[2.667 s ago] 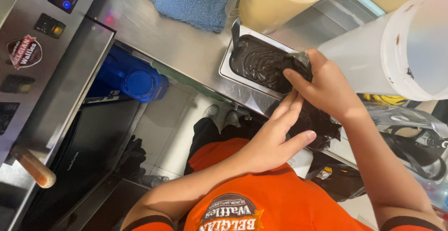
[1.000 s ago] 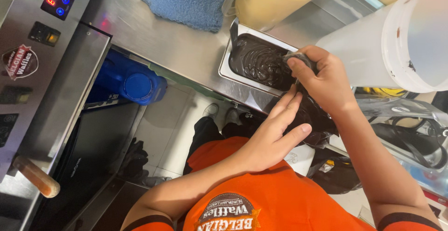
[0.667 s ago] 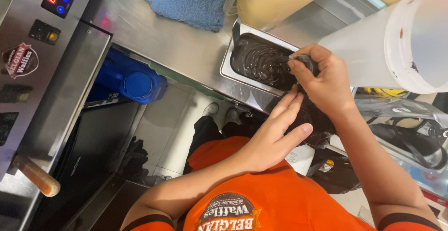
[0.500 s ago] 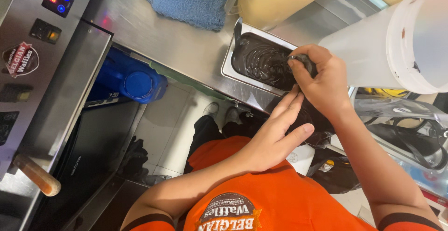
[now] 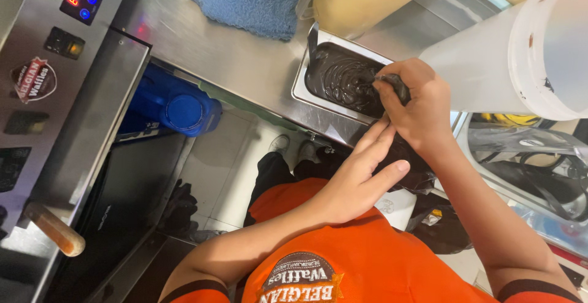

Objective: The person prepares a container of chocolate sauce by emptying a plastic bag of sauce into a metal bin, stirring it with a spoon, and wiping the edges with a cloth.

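Over the rectangular steel pan of dark chocolate spread (image 5: 343,79), two hands work.
Right hand (image 5: 416,104) closes its grip on a dark utensil handle (image 5: 395,85); left hand (image 5: 361,177) lies open-fingered, holding nothing.

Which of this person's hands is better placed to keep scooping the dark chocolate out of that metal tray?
The right hand, most likely. It is closed on a dark utensil over the chocolate in the metal tray. The left hand lies open and flat below the tray's edge, holding nothing.
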